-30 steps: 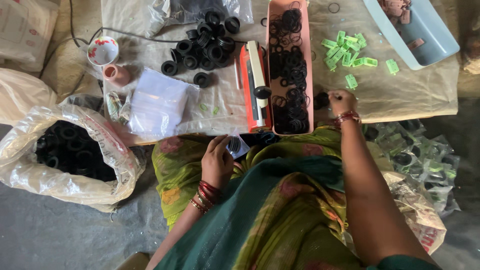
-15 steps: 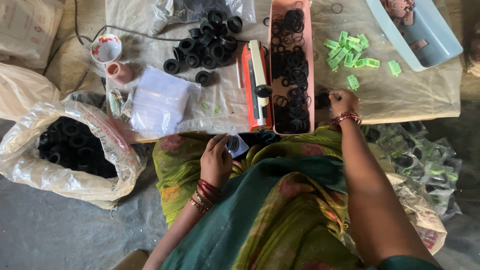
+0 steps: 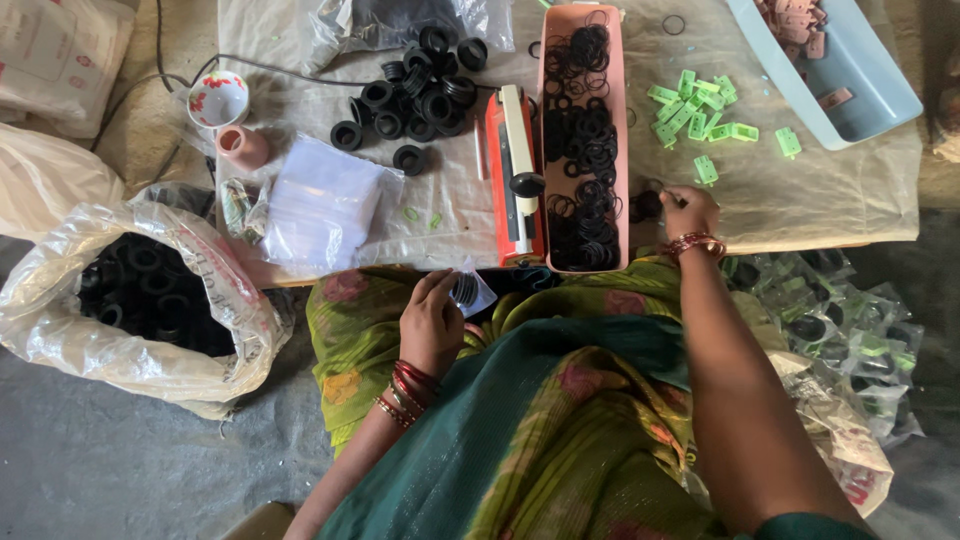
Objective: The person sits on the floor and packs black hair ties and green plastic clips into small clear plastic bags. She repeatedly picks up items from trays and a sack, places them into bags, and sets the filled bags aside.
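Observation:
My left hand (image 3: 432,322) rests over my lap and holds a small clear plastic pouch (image 3: 470,291) with black rubber rings inside. My right hand (image 3: 688,210) is at the low table's front edge, just right of the pink tray (image 3: 582,30), with its fingers closed on a small black rubber part (image 3: 648,205). The pink tray holds many thin black rings. An orange and white heat sealer (image 3: 516,170) lies along the tray's left side. Loose green plastic clips (image 3: 704,108) lie beyond my right hand.
A heap of black rubber bushes (image 3: 415,95) and a stack of clear pouches (image 3: 322,205) lie on the left of the table. A big sack of black parts (image 3: 140,295) stands at left, filled packets (image 3: 850,330) at right, a grey bin (image 3: 850,85) at far right.
Both hands stay almost where they were; the right hand has shifted slightly at the table edge. The camera has drifted a little.

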